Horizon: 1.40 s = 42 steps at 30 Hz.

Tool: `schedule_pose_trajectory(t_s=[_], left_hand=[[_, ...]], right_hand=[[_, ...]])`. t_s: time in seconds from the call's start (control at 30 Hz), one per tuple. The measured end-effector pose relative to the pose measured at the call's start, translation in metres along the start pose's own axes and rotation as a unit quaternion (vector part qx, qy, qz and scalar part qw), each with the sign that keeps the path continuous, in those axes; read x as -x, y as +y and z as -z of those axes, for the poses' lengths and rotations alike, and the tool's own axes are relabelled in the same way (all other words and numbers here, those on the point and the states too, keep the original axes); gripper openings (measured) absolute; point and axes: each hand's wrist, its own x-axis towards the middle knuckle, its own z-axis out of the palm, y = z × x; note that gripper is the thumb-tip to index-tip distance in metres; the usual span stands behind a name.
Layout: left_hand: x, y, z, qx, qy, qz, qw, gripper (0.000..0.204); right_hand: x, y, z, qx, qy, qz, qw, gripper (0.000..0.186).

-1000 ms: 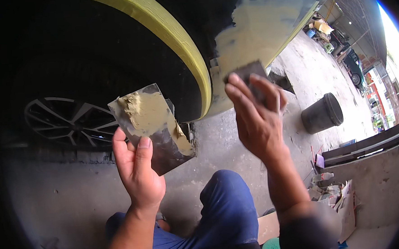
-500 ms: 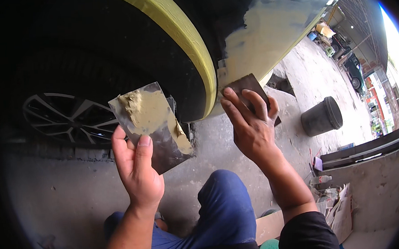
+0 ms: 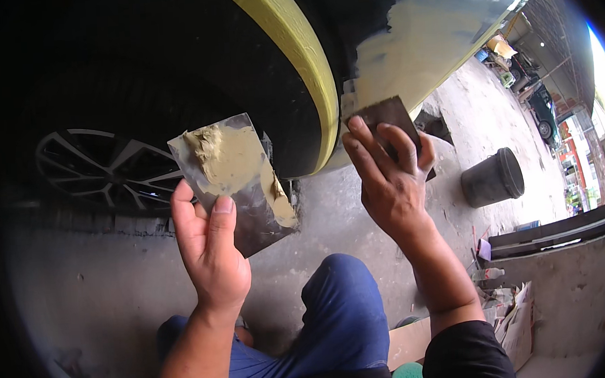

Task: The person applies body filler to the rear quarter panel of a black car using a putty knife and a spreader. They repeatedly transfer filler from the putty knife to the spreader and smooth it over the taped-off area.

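My left hand (image 3: 213,252) is closed on a flat metal plate (image 3: 256,238), thumb on top and fingers beneath. Beige body filler (image 3: 236,155) is smeared over the plate, with a thick lump near its far left corner. My right hand (image 3: 394,184) grips a dark, thin spreader (image 3: 389,114), fingers laid across its face. The spreader's far edge lies at the lower part of the car's body panel (image 3: 418,39), which carries a wide pale coat of filler; whether it touches is hard to tell. Left of it curves the wheel arch edge (image 3: 309,58), covered in yellow.
A car wheel (image 3: 110,175) sits in shadow at the left. On the concrete floor to the right stands a dark bucket (image 3: 493,179). A plastic bottle (image 3: 488,274) and cardboard scraps (image 3: 518,318) lie by the low wall (image 3: 581,277). Another vehicle (image 3: 541,111) is farther back.
The car and wheel arch appear shifted rightward in the picture. My right hand and spreader sit slightly farther right; the left hand with the plate has barely moved.
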Motion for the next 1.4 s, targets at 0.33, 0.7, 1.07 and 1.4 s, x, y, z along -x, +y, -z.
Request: schedule_pose_trajectory(t_s=[0.33,0.7,1.07,1.4], left_hand=[[0.004,-0.002,0.001,-0.01,-0.015,0.012,1.0,0.04],[0.002,-0.005,-0.004,-0.038,-0.005,0.006,0.999,0.04],[0.0,-0.007,0.002,-0.012,0.011,0.016,1.0,0.04],[0.007,-0.011,-0.006,0.009,0.004,0.063,0.998,0.041]], right_hand=[[0.054,-0.011,-0.053,-0.026,-0.013,-0.043,0.999,0.042],[-0.047,0.022,0.049,-0.018,0.086,0.051,0.995,0.044],[0.028,0.017,-0.019,-0.045,-0.03,-0.01,0.998,0.043],[0.069,-0.027,-0.039,-0.296,-0.034,-0.201,0.933,0.044]])
